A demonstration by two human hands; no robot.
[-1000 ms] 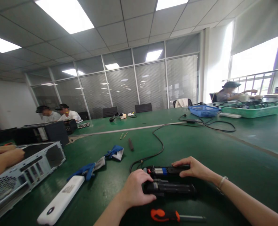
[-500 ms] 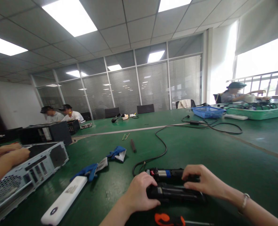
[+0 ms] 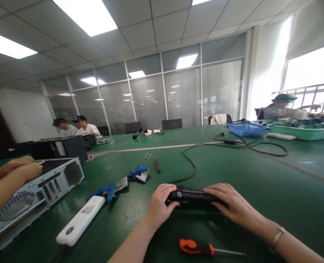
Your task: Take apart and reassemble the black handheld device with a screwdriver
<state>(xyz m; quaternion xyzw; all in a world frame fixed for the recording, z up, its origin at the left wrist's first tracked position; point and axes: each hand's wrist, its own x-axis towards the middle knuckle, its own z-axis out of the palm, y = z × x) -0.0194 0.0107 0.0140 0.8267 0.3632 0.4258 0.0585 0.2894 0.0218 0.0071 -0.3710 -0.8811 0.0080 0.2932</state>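
A long black device housing lies crosswise between my hands, close above or on the green table. My left hand grips its left end, thumb below and fingers on top. Around its right end, my right hand is closed, with fingers along the top and the thumb at the near side. The halves of the housing sit against each other, and the inner parts are hidden. A black cord runs from behind the left end. Nearer to me lies a screwdriver with an orange and black handle, its shaft pointing right.
Left of me are a white power bank-like block, blue-grey gloves, a dark brown stick and an open computer case with another person's hands on it. Blue and green baskets stand at far right.
The open half with the silver and blue cylinder is now covered by the black shell, which moved away from me onto it. Both hands moved with it. The screwdriver shows more fully.
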